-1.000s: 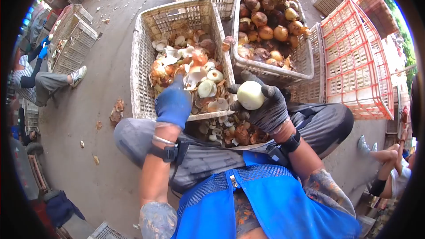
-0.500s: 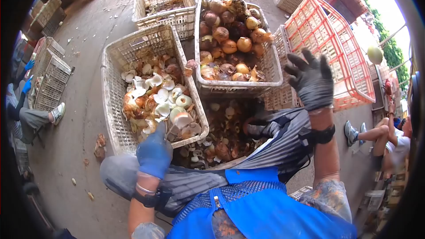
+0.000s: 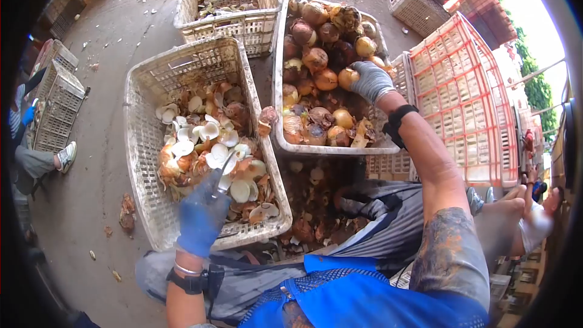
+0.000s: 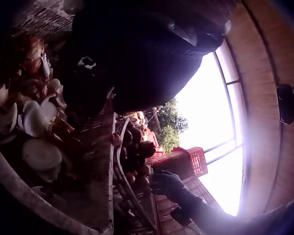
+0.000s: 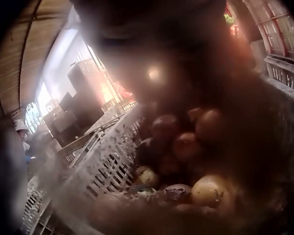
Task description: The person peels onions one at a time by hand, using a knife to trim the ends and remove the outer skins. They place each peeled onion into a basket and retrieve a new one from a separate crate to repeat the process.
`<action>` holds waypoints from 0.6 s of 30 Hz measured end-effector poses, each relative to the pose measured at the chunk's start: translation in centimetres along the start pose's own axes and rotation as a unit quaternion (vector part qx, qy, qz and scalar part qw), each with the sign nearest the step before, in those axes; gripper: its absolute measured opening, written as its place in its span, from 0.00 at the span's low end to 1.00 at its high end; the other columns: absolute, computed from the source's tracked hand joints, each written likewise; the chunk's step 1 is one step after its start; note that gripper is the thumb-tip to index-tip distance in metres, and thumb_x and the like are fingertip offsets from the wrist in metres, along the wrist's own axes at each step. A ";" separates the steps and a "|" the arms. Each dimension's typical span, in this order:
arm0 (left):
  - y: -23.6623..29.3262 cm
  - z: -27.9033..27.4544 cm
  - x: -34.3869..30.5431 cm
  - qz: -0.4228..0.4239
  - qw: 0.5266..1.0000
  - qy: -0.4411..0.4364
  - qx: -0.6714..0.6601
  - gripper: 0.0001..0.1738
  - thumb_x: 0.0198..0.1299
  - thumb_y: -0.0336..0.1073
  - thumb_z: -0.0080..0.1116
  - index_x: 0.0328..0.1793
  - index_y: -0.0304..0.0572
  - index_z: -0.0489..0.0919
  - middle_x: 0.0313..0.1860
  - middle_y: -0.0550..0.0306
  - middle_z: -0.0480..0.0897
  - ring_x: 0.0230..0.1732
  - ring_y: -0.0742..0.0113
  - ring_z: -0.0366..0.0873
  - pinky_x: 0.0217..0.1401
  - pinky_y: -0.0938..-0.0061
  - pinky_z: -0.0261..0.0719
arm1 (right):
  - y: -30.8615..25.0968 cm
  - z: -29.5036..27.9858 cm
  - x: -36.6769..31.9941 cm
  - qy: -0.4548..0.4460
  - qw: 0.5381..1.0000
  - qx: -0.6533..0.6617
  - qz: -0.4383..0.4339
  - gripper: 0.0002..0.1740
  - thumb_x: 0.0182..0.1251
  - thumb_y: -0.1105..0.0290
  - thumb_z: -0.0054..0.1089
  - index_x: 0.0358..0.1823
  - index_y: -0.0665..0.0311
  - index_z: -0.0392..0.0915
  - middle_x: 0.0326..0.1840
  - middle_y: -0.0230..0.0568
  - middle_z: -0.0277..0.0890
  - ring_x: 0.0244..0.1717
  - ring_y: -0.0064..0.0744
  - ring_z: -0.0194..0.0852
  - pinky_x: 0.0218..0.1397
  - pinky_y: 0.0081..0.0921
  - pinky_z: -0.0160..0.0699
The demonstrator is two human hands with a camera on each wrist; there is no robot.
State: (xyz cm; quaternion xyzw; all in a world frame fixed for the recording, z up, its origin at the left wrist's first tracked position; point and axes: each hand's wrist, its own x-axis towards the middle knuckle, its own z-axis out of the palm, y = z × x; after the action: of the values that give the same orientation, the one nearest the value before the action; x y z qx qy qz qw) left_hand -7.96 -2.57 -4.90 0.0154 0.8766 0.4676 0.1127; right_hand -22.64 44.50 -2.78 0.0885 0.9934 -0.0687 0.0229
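Note:
In the head view my left hand, in a blue glove, grips a small metal knife over the near crate of onion skins and cut pieces. My right hand, in a grey glove, reaches into the crate of whole onions, its fingers round a yellow-brown onion. The left wrist view shows the left hand as a dark shape above the peelings. Dark blur hides most of the right hand in the right wrist view, above several onions.
Another crate with scraps stands behind the peelings crate. To the right stands a red and white crate. More skins lie between my legs. People sit at the far left and at the far right.
The right hand held a peeled onion, then stood open with that onion in the air at the right; now it is on an onion in the crate. The left hand stays by the peelings.

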 end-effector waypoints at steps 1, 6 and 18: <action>1.1 -0.6 0.1 0.004 1.000 -0.018 0.006 0.26 0.64 0.31 0.67 0.68 0.36 0.82 0.45 0.51 0.90 0.38 0.75 0.84 0.43 0.74 0.84 | 0.3 1.2 1.3 -0.018 0.998 -0.056 -0.037 0.21 0.67 0.59 0.61 0.59 0.59 0.84 0.56 0.56 0.85 0.59 0.56 0.84 0.64 0.43 0.81; 1.1 0.0 2.0 -0.010 0.999 -0.018 -0.026 0.27 0.62 0.26 0.65 0.70 0.36 0.81 0.40 0.59 0.86 0.34 0.78 0.81 0.40 0.77 0.83 | -2.4 3.2 3.5 -0.143 0.953 -0.264 -0.029 0.19 0.67 0.64 0.60 0.57 0.58 0.84 0.56 0.50 0.86 0.59 0.51 0.86 0.61 0.46 0.85; 3.5 -1.2 1.8 -0.179 0.933 -0.098 -0.295 0.30 0.56 0.25 0.65 0.67 0.23 0.77 0.37 0.48 0.88 0.24 0.72 0.82 0.25 0.79 0.82 | -2.0 2.5 1.3 -0.181 0.981 0.064 0.000 0.41 0.50 0.54 0.80 0.63 0.71 0.79 0.53 0.58 0.87 0.56 0.44 0.88 0.62 0.39 0.85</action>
State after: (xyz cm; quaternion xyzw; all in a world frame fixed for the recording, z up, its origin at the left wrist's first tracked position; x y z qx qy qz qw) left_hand -10.22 -1.37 -1.71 -0.1300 0.6721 0.6731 0.2798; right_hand -24.16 42.45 -5.03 0.0754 0.9665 -0.1474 0.1963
